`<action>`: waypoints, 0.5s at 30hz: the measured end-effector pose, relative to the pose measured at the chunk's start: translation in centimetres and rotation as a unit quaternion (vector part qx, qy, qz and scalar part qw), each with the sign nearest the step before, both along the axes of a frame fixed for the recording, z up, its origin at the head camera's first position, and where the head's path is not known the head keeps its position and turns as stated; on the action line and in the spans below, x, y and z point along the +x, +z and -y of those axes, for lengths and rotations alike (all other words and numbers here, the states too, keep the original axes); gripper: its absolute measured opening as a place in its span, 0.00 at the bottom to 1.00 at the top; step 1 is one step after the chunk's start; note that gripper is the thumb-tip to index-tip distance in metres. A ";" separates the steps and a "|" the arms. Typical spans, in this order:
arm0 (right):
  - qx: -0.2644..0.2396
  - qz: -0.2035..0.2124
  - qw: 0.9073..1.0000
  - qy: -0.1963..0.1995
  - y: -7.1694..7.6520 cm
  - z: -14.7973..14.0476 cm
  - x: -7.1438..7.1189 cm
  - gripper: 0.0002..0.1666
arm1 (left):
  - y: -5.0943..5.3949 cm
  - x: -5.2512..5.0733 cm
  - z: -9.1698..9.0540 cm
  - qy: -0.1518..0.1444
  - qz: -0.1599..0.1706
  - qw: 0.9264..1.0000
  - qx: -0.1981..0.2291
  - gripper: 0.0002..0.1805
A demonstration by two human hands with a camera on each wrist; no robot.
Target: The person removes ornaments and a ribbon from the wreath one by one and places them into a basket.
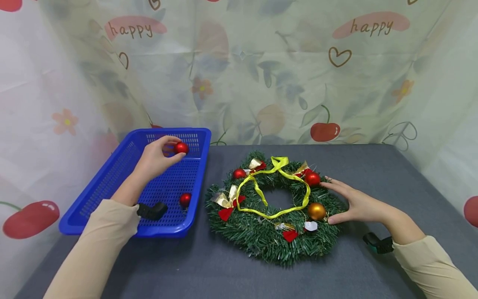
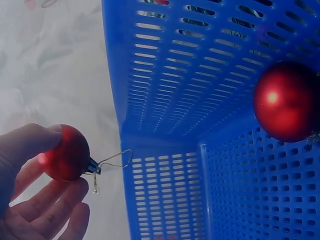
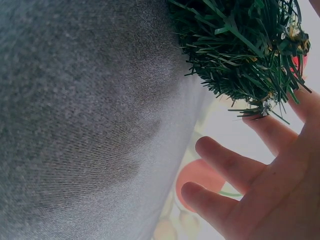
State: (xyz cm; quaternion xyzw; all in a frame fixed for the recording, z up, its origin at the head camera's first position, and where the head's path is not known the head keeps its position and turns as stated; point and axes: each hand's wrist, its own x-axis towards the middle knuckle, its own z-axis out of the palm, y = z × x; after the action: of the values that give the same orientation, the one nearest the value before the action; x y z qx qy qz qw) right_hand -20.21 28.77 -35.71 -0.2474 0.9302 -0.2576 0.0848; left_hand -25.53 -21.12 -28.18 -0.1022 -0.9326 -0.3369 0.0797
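My left hand pinches a shiny red Christmas ball above the far part of a blue plastic basket. In the left wrist view, a wire loop sticks out from the cap of that ball. A second red ball lies inside the basket. On the right, my right hand spreads its fingers along the right edge of a green Christmas wreath, close to a gold ball. Its fingertips touch the wreath's needles in the right wrist view.
The wreath carries a yellow ribbon, red balls and several red and gold bows. It lies on a dark grey tabletop. A printed curtain hangs behind and on both sides.
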 end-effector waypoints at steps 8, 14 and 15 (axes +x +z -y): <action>-0.001 -0.002 1.000 0.006 0.1 -0.1 0.1 0.54 | -0.4 -0.4 0.2 -0.008 0.019 1.000 -0.017 0.23; -0.001 -0.001 1.000 0.002 -0.1 -0.1 -0.1 0.54 | -0.8 -0.6 0.3 -0.019 0.020 0.999 -0.029 0.23; 0.000 0.001 1.000 0.000 -0.2 -0.1 -0.1 0.54 | -0.8 -0.6 0.3 -0.020 0.021 0.999 -0.031 0.23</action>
State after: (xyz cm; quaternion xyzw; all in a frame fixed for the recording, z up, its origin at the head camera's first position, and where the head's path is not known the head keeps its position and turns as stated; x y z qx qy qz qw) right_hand -20.33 28.86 -35.86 -0.2476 0.9300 -0.2580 0.0853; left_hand -26.08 -21.43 -28.96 -0.1163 -0.9418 -0.3115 0.0499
